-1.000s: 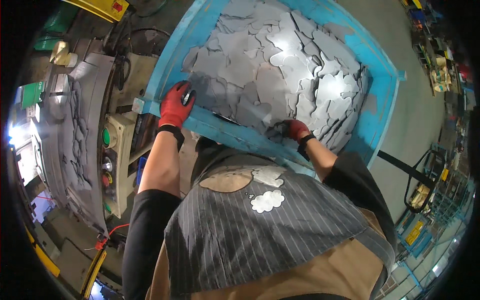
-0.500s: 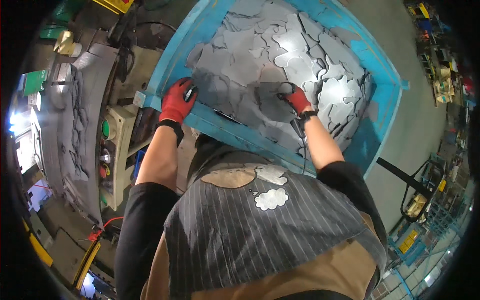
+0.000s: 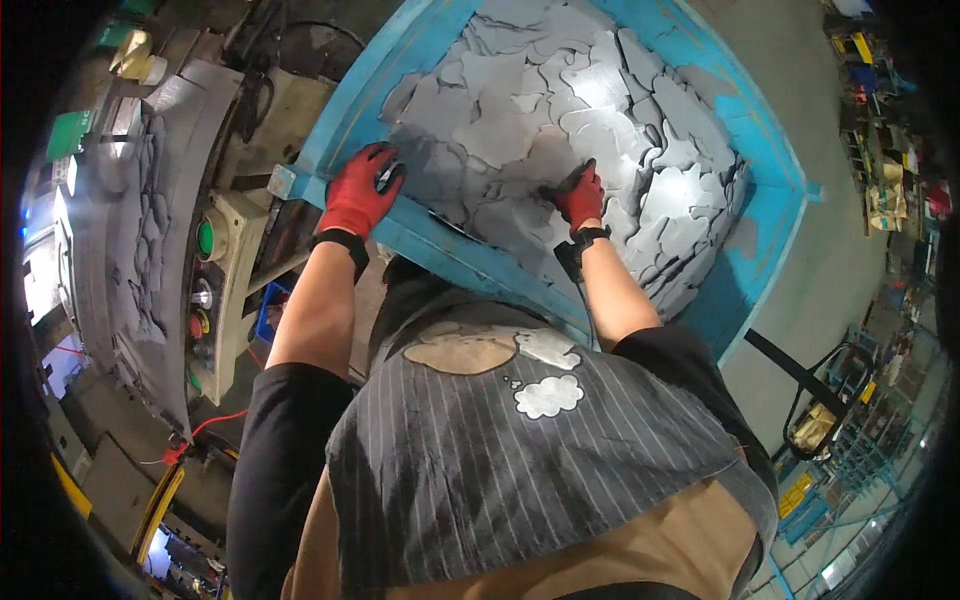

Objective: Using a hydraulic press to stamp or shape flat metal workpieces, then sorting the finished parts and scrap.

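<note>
hands (image 3: 580,197) (gloved) on metal blanks (image 3: 560,120)

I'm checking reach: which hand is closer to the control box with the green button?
Left. The left hand rests on the blue bin's rim beside the control box; the right hand is farther, on the grey metal pieces.

Left hand (image 3: 358,192) on blue bin (image 3: 452,250) rim; right hand (image 3: 580,196) pressed on grey metal blanks (image 3: 560,110) inside.
</note>
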Tool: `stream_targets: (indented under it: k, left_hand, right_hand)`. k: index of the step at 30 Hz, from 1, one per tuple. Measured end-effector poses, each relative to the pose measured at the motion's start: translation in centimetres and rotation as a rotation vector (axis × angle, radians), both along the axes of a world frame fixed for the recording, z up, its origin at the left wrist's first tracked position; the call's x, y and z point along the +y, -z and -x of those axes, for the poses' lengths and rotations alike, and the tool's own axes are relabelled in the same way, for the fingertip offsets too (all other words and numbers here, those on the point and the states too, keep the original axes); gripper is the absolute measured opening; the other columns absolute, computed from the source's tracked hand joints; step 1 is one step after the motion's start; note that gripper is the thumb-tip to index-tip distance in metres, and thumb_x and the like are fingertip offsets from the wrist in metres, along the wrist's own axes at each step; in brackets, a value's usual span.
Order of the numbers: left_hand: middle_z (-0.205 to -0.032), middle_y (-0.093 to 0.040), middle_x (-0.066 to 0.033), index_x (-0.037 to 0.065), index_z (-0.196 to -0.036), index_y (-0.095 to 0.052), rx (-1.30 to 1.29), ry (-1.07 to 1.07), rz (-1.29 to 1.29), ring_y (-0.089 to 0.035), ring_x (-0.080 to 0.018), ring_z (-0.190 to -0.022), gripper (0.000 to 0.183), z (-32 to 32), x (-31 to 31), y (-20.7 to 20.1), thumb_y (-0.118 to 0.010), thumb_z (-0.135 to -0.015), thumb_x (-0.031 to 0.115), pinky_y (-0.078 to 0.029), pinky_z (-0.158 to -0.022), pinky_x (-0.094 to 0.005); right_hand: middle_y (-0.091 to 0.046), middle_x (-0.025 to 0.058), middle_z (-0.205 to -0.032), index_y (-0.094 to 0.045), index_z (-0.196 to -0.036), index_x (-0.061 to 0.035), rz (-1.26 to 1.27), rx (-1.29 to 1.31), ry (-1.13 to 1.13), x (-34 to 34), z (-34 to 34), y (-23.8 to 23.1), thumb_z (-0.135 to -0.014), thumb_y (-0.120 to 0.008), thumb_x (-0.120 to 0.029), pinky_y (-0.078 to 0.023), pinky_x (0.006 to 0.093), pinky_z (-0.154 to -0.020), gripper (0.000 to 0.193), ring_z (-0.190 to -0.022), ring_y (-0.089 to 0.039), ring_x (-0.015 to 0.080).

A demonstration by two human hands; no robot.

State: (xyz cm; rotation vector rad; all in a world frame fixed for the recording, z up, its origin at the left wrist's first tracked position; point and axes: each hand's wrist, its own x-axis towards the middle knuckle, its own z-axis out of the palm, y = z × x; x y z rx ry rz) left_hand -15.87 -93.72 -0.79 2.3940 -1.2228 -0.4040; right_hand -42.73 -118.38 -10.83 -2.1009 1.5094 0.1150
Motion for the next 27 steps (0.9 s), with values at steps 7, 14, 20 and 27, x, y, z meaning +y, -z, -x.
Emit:
stream_targets:
  k: [7, 14, 20, 27]
  left_hand:
    - [-0.119, -0.052, -0.0074, 0.017, -0.113, -0.057, -0.039, -0.005, -0.030, -0.052, -0.0284, -0.105, 0.037, 0.0, -0.2, -0.5, -0.062, -0.078, 0.029, -0.044, -0.087, -0.0362]
    - [-0.123, -0.049, -0.0071, 0.015, -0.113, -0.056, -0.022, 0.010, -0.021, -0.052, -0.0290, -0.104, 0.041, -0.5, 0.2, 0.1, -0.061, -0.076, 0.032, -0.044, -0.087, -0.0373]
    - [-0.123, -0.049, -0.0073, 0.017, -0.114, -0.055, -0.018, -0.005, -0.043, -0.051, -0.0279, -0.106, 0.042, -0.2, 0.5, 0.3, -0.061, -0.075, 0.032, -0.043, -0.088, -0.0373]
    - [-0.122, -0.050, -0.0072, 0.018, -0.114, -0.055, -0.053, 0.002, 0.006, -0.051, -0.0276, -0.107, 0.042, -0.5, 0.2, 1.0, -0.061, -0.076, 0.033, -0.043, -0.088, -0.0371]
  right_hand:
    - [-0.064, 0.0121, -0.077, -0.062, -0.097, -0.0058, -0.618, -0.500, -0.102, 1.0, 5.4, 2.8, -0.074, -0.066, -0.023, -0.045, 0.0290, -0.060, 0.029, -0.065, -0.059, 0.0194]
    - [-0.062, 0.0175, -0.085, -0.058, -0.105, -0.0071, -0.011, -0.353, -0.264, 1.9, 4.5, -0.8, -0.072, -0.055, -0.011, -0.046, 0.0418, -0.071, 0.033, -0.084, -0.059, 0.0364]
    - [-0.061, 0.0098, -0.079, -0.055, -0.113, -0.0006, -0.232, -0.546, -0.102, -2.4, 4.3, -6.0, -0.072, -0.061, -0.010, -0.047, 0.0276, -0.059, 0.042, -0.068, -0.059, 0.0170]
    - [-0.063, 0.0173, -0.087, -0.057, -0.111, -0.0031, -0.565, -0.255, -0.433, 6.3, -1.3, -5.2, -0.073, -0.062, -0.019, -0.049, 0.0381, -0.071, 0.041, -0.082, -0.061, 0.0317]
